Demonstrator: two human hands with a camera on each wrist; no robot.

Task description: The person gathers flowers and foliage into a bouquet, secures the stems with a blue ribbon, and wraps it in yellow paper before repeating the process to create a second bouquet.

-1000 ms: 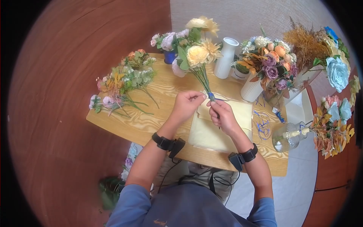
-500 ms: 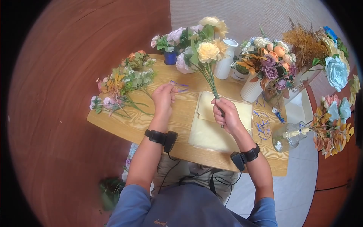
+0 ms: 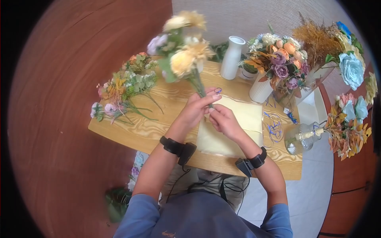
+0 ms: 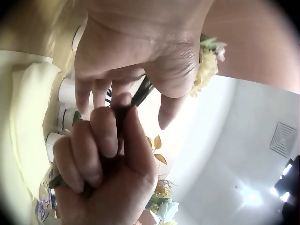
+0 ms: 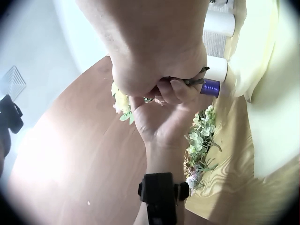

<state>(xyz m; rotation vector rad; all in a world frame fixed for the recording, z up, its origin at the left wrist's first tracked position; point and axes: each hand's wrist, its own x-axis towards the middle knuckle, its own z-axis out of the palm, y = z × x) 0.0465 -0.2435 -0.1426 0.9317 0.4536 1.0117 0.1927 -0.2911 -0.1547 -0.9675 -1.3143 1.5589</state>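
A bouquet of artificial flowers (image 3: 183,63), with cream, yellow and lilac blooms, leans to the left above the table, its heads blurred. My right hand (image 3: 227,123) grips the lower end of its green stems (image 3: 197,84) in a fist. Just above that, my left hand (image 3: 195,111) has its thumb across the stems and its fingers behind them. A bit of blue ribbon (image 3: 218,91) shows at the left fingertips. In the left wrist view, the right fist (image 4: 110,159) wraps the dark stems directly beneath the left palm (image 4: 140,51).
Pale yellow wrapping sheets (image 3: 234,139) lie under the hands on the wooden table (image 3: 170,131). Loose flower stems (image 3: 127,87) are at the left. A white vase (image 3: 233,59), a filled ribbed vase (image 3: 262,90) and a glass jar (image 3: 299,141) stand behind and right, near curled blue ribbon (image 3: 274,129).
The blue ribbon left the stems in my left hand, which swung out left and then came back to the stems. The bouquet has tipped left, and the right hand has shifted slightly left.
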